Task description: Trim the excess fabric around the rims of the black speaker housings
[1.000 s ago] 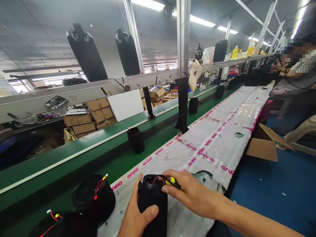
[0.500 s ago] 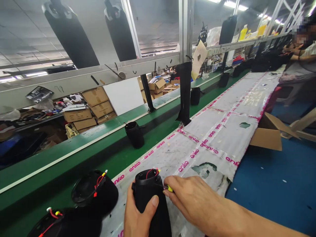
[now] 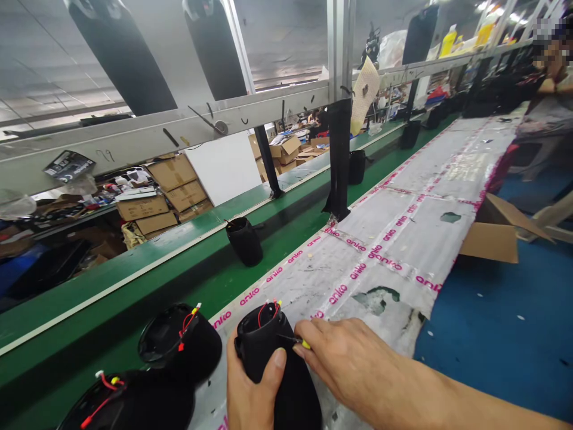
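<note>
My left hand [image 3: 250, 391] is wrapped round a black fabric-covered cylindrical speaker housing [image 3: 298, 397], its thumb across the front. The housing stands tilted on the covered bench, with its open rim up and red wires with small connectors [image 3: 271, 307] sticking out. In my right hand [image 3: 344, 358] is a thin pointed metal tool with a yellow handle [image 3: 305, 344], pinched between the fingers. Its tip reaches the fabric just below the rim; whether it pierces the cloth I cannot tell. Two similar black housings [image 3: 201, 349] with red wires lie to the left.
A green conveyor belt [image 3: 201, 280] runs alongside, with another black housing [image 3: 245, 243] on it. White sheeting with pink-lettered tape [image 3: 313, 269] covers the bench. A black-wrapped post [image 3: 339, 161] rises between them. An open carton [image 3: 490, 239] sits right, and a person [image 3: 555, 65] far right.
The housing in my left hand has tilted, its rim shifting slightly left. More of the tool's metal shaft now shows against the fabric. The whole view has shifted a little.
</note>
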Tool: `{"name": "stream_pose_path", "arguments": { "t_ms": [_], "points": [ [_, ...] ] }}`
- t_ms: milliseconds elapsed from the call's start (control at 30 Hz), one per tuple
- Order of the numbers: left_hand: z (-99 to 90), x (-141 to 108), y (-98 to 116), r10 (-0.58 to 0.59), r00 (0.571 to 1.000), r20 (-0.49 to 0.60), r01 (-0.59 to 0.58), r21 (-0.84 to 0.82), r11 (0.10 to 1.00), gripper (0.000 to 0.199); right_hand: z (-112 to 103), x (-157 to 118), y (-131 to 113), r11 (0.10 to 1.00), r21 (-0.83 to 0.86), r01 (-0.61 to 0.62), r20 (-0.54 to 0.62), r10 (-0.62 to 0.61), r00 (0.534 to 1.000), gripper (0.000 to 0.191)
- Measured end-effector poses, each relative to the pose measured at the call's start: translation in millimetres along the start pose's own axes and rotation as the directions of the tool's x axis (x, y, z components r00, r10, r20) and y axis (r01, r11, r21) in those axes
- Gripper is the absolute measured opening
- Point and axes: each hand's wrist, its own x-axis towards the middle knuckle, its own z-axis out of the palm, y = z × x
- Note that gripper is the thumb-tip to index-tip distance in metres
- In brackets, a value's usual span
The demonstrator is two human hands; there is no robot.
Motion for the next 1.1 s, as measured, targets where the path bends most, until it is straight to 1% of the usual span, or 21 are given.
{"name": "stream_pose_path", "arguments": {
  "t_ms": [167, 367, 433, 567, 667, 767, 833, 933, 967, 1033, 1100],
  "points": [
    [0.1, -1, 6, 0.016, 1.0, -0.003, -0.016, 0.056, 0.998, 0.067, 5, -3, -4, 0.996, -0.092, -0.005, -0.046, 0.001, 0.999, 0.01],
    [1.9, -2, 0, 0.059, 0.993, -0.102, -0.045, 0.138, 0.989, 0.072, 17, -3, -7, 0.983, -0.186, 0.003, -0.094, -0.021, 0.995, 0.021],
    [2.0, -2, -2, 0.05, 0.993, -0.104, -0.033, 0.164, 0.986, 0.073, 16, -2, -7, 0.975, -0.218, 0.034, -0.08, -0.052, 0.995, 0.027],
    [1.1, -3, -4, 0.045, 0.994, -0.103, -0.025, 0.19, 0.981, 0.073, 7, 4, -9, 0.962, -0.243, 0.122, -0.026, -0.133, 0.991, 0.037],
    [0.4, -2, -3, 0.05, 0.991, -0.123, -0.024, 0.202, 0.979, 0.075, 3, 11, -12, 0.961, -0.243, 0.13, -0.003, -0.135, 0.991, 0.035],
    [0.3, 0, -1, 0.036, 0.988, -0.147, -0.008, 0.19, 0.982, 0.077, 9, 13, -16, 0.964, -0.243, 0.104, -0.003, -0.108, 0.994, 0.03],
    [0.4, 1, 1, 0.02, 0.989, -0.148, 0.001, 0.141, 0.99, 0.075, 16, 10, -17, 0.985, -0.168, 0.05, -0.056, -0.06, 0.997, 0.023],
    [0.4, 2, 0, 0.0, 0.996, -0.092, 0.0, 0.002, 1.0, 0.073, 24, 1, -15, 0.997, 0.082, -0.01, -0.162, 0.024, 0.986, 0.017],
    [0.4, 2, -1, -0.003, 0.997, -0.073, 0.0, -0.044, 0.999, 0.074, 25, -2, -15, 0.988, 0.155, -0.009, -0.191, 0.039, 0.981, 0.018],
    [0.0, 3, -4, -0.035, 0.998, -0.054, 0.029, -0.125, 0.992, 0.079, 25, -9, -13, 0.97, 0.242, 0.035, -0.236, 0.024, 0.971, 0.019],
    [-0.9, 3, -6, -0.113, 0.993, -0.021, 0.106, -0.206, 0.973, 0.081, 23, -14, -11, 0.957, 0.276, 0.087, -0.266, -0.011, 0.964, 0.02]
  ]
}}
